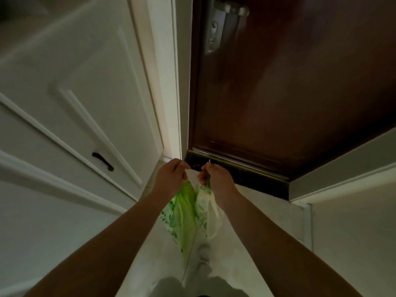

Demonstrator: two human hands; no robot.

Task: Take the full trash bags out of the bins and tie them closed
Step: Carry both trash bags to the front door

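Observation:
A green printed plastic trash bag (182,213) hangs below my two hands, above the pale floor. My left hand (170,176) is closed on the bag's left top corner. My right hand (216,179) is closed on the right top corner, where a twisted green strip runs through the fingers. The two hands are a short gap apart, holding the bag's mouth stretched between them. A paler, more see-through part of the bag (211,213) bulges under my right wrist. What is inside the bag is hidden.
A dark brown door (278,93) with a metal handle (222,16) stands shut straight ahead, above a dark threshold (235,168). White cabinet doors (75,103) with a black pull (102,161) line the left. A pale wall (353,211) closes the right.

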